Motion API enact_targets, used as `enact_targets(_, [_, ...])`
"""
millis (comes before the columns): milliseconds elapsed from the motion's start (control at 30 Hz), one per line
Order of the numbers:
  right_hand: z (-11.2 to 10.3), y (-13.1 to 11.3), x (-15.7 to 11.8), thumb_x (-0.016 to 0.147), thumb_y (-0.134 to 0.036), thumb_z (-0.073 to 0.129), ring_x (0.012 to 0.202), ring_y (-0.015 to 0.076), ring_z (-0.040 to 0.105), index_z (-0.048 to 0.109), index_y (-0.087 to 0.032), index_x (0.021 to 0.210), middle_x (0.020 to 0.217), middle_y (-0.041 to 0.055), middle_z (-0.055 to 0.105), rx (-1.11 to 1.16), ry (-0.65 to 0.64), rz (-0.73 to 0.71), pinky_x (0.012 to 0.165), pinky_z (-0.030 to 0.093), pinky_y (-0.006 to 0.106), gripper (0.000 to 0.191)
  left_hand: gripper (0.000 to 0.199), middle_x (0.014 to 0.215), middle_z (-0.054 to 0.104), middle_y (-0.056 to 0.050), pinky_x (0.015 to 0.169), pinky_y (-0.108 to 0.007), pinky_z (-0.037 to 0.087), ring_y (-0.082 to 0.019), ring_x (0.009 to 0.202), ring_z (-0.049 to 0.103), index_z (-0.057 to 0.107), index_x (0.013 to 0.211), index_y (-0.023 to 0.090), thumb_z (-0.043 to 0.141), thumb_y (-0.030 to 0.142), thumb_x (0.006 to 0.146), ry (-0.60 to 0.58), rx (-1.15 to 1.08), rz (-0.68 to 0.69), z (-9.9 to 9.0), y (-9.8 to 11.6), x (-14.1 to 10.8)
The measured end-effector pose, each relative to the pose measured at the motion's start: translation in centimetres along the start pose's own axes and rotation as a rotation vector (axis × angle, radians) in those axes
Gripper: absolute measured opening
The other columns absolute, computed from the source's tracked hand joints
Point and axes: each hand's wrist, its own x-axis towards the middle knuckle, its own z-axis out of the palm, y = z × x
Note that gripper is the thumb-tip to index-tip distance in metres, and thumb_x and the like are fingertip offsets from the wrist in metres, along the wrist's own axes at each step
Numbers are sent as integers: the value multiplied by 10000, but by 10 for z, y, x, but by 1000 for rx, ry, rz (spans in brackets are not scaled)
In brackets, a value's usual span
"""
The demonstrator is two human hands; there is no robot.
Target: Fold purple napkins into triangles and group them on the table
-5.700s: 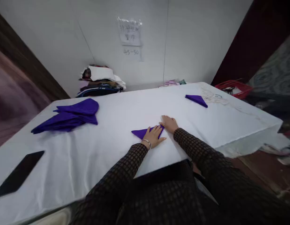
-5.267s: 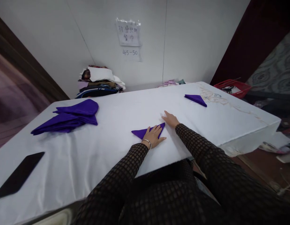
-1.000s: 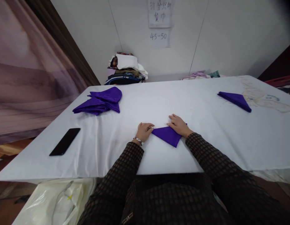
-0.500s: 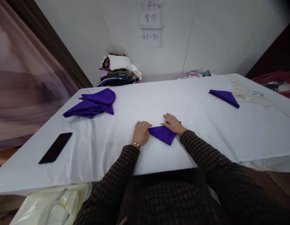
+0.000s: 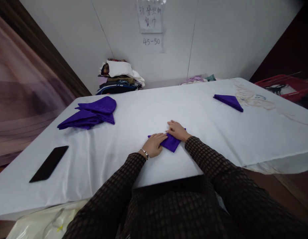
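With the left hand (image 5: 152, 145) lying flat and the right hand (image 5: 178, 130) loosely outstretched, both over the folded purple cloth (image 5: 171, 144) on the bench (image 5: 144, 109), its layers could slip askew if their pressure drags unevenly

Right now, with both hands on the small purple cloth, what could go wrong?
The small purple cloth could skew if the left hand and right hand press unevenly. The white tablecloth is creased to their left; a tug might shift it, perhaps dragging the flat black object lying there.
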Motion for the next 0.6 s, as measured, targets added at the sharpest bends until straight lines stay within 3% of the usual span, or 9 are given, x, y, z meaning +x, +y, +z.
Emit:
enact_targets(167, [1,0,1,833,-308,596,1216,282,453,576,-204,631,1183,78,601,-5,15,17,1022,336,460,228,506,1316,542,-95,1059,-439,330,-235,1245,450,513,1266,186,523,165,761,22,44,35,5,-8,8])
enact_targets(300, [-3,-2,1,850,-332,564,1266,265,418,637,-213,748,1230,72,593,147,23,91,1059,296,462,173,477,1246,598,-85,1026,-392,378,-219,1178,515,569,1203,186,522,92,737,46,42,-7,9,-12,18])
enact_targets(433, [-18,-6,-9,918,-480,399,1312,209,374,647,-211,1010,1327,73,536,489,120,160,1084,280,408,378,444,1140,665,-24,969,-353,428,-194,1070,588,625,1130,244,496,84,736,91,-88,-153,3,-13,26])
enact_targets(600, [-34,-14,-30,911,-552,356,1193,191,507,611,-240,1128,1247,43,601,746,151,131,1034,356,384,458,246,877,722,10,819,-301,492,-181,853,647,705,944,219,532,221,769,53,-419,-392,-18,-17,40])
